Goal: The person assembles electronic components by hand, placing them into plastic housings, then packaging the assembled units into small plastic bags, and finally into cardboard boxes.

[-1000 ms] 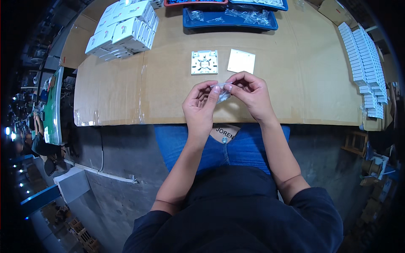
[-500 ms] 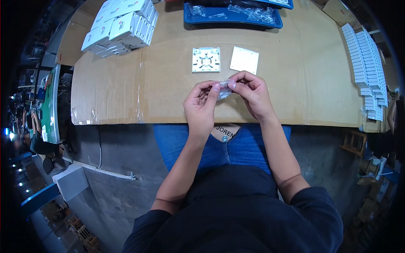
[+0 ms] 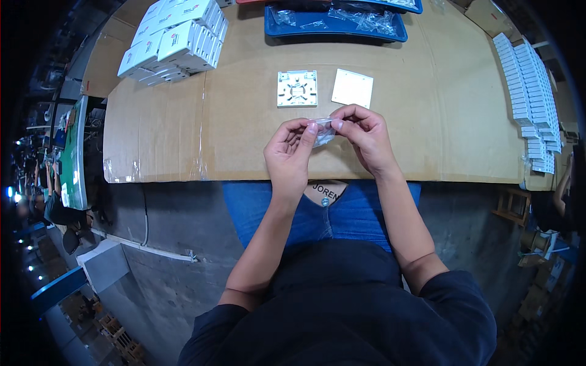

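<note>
Between my hands, over the near part of the table, is a small clear plastic bag point(image 3: 323, 135). My left hand point(image 3: 289, 146) pinches its left edge between thumb and fingers. The thumb and fingers of my right hand point(image 3: 365, 137) are closed on its right edge. What the bag holds is too small and blurred to make out. Just beyond my hands a white square box base point(image 3: 297, 89) lies with its inner side up, showing clips and a round central part. To its right rests a flat white square cover point(image 3: 353, 88), slightly turned.
White boxes are stacked point(image 3: 177, 43) at the back left. A blue tray point(image 3: 336, 33) with clear plastic bags stands at the far middle. Tall stacks of white pieces point(image 3: 530, 100) line the right edge. Cardboard point(image 3: 244, 128) covers the table; other people work at both sides.
My hands stay nearly in place, both still pinching the bag. The bag's top edge looks pulled a little straighter. The whole view has shifted very slightly.
</note>
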Tool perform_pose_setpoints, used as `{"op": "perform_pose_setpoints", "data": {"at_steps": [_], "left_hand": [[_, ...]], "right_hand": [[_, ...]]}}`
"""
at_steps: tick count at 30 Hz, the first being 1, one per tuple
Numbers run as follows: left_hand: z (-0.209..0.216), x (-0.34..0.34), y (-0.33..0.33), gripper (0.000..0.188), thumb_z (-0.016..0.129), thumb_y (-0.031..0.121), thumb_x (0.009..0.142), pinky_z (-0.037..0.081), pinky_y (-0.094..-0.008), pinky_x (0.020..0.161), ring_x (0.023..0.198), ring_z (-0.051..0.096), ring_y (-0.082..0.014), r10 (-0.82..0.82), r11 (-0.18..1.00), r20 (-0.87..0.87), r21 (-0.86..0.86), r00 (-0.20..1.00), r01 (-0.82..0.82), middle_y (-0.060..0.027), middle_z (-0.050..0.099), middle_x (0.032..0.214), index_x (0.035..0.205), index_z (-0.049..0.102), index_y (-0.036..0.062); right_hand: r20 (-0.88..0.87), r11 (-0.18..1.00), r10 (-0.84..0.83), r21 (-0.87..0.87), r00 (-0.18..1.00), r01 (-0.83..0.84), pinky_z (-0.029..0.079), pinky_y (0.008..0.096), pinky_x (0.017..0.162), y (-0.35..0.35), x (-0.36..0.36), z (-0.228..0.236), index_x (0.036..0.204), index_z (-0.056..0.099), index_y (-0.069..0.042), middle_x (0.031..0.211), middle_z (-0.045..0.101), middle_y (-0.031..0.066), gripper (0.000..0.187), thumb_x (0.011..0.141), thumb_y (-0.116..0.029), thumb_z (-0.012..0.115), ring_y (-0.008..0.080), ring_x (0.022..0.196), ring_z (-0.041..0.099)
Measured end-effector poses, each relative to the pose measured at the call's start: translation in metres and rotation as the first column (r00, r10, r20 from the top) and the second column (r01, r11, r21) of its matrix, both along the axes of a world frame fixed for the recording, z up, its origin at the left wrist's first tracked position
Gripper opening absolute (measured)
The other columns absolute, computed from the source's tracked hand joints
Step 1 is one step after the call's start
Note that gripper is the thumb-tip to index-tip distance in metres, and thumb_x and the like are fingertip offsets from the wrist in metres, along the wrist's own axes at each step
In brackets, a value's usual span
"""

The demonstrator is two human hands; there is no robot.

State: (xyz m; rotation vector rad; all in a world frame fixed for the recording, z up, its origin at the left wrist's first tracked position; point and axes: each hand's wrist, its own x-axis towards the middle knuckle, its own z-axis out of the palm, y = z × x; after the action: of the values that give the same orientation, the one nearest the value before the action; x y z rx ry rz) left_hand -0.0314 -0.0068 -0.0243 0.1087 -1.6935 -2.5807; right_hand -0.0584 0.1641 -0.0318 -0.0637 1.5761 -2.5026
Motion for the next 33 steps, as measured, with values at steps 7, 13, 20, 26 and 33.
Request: {"op": "perform_pose_setpoints", "data": {"at_steps": [7, 13, 20, 26, 33], "left_hand": [[0.003, 0.003, 0.001, 0.018, 0.063, 0.008, 0.106, 0.056, -0.0255, 0.088, 0.097, 0.069, -0.0112, 0.003, 1.000, 0.022, -0.031, 1.000, -0.002, -0.0105, 0.074, 0.107, 0.117, 0.067, -0.0063], [0.006, 0.005, 0.001, 0.018, 0.063, 0.009, 0.106, 0.056, -0.0249, 0.087, 0.097, 0.069, -0.0104, 0.004, 0.997, -0.010, -0.077, 1.000, -0.005, -0.0096, 0.073, 0.107, 0.116, 0.067, -0.0061], [0.000, 0.009, 0.003, 0.016, 0.063, 0.009, 0.106, 0.055, -0.0246, 0.087, 0.096, 0.067, -0.0097, 0.057, 0.972, -0.053, -0.225, 0.997, -0.067, -0.0073, 0.072, 0.105, 0.114, 0.065, -0.0052], [0.001, 0.011, 0.009, 0.017, 0.069, 0.011, 0.103, 0.053, -0.0263, 0.088, 0.096, 0.064, -0.0109, 0.102, 0.989, -0.054, -0.104, 0.993, -0.108, -0.0063, 0.069, 0.102, 0.112, 0.065, -0.0030], [-0.003, 0.008, 0.004, 0.018, 0.071, 0.009, 0.102, 0.052, -0.0263, 0.088, 0.095, 0.063, -0.0097, -0.010, 0.997, -0.037, -0.080, 0.999, 0.007, -0.0045, 0.070, 0.102, 0.114, 0.066, -0.0028]], "right_hand": [[-0.008, 1.000, -0.013, 0.021, 1.000, 0.014, 0.055, 0.0236, 0.084, 0.001, 0.003, 0.000, 0.105, 0.072, 0.002, 0.099, 0.073, 0.0051, 0.011, 0.095, -0.002, 0.074, 0.0091, 0.093, 0.067], [-0.090, 0.998, -0.005, 0.054, 0.996, 0.010, 0.054, 0.0230, 0.083, 0.001, 0.004, 0.002, 0.105, 0.071, 0.002, 0.099, 0.072, 0.0045, 0.010, 0.097, -0.002, 0.073, 0.0084, 0.092, 0.066], [-0.055, 0.999, 0.004, 0.045, 0.998, -0.002, 0.054, 0.0230, 0.085, -0.002, 0.006, -0.002, 0.108, 0.069, 0.002, 0.101, 0.071, 0.0038, 0.012, 0.097, -0.002, 0.073, 0.0080, 0.096, 0.065], [-0.081, 0.999, 0.027, 0.020, 0.996, -0.026, 0.054, 0.0239, 0.087, -0.009, 0.010, -0.002, 0.108, 0.068, 0.001, 0.102, 0.070, 0.0044, 0.012, 0.097, -0.001, 0.073, 0.0092, 0.097, 0.066], [-0.103, 0.999, 0.043, 0.020, 0.994, -0.041, 0.055, 0.0249, 0.087, -0.007, 0.007, -0.001, 0.109, 0.068, 0.001, 0.102, 0.070, 0.0045, 0.013, 0.097, 0.000, 0.072, 0.0095, 0.097, 0.066]]}}
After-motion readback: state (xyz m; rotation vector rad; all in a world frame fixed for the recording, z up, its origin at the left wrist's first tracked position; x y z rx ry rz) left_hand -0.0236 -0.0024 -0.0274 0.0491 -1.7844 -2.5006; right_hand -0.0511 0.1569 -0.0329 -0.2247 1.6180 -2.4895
